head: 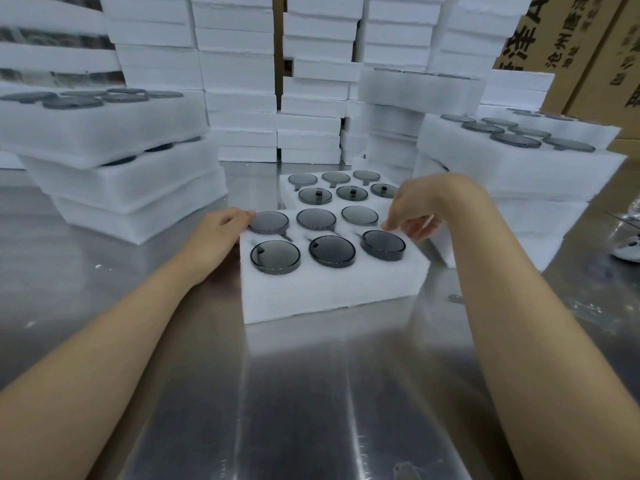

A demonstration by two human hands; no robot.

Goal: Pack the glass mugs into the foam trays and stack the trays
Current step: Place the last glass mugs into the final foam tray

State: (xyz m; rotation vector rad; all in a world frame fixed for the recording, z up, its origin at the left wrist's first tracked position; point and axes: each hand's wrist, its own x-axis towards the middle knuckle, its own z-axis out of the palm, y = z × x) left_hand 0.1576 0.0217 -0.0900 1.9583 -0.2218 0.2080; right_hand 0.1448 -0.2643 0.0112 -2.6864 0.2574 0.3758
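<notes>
A white foam tray (332, 292) lies on the steel table in front of me, all its round pockets filled with grey glass mugs (332, 251). The front right mug (383, 244) stands a little proud of its pocket. My left hand (216, 233) rests against the tray's left edge, fingertips touching the back left mug (269, 221). My right hand (414, 209) hovers at the tray's back right corner, fingers curled and apart, holding nothing. A second filled tray (294, 199) sits right behind the first.
Stacks of filled foam trays stand at the left (117, 188) and right (519, 174). Tall piles of foam trays (239, 81) wall off the back. Cardboard boxes (588, 46) stand at the far right. A white object (628, 251) lies at the right edge.
</notes>
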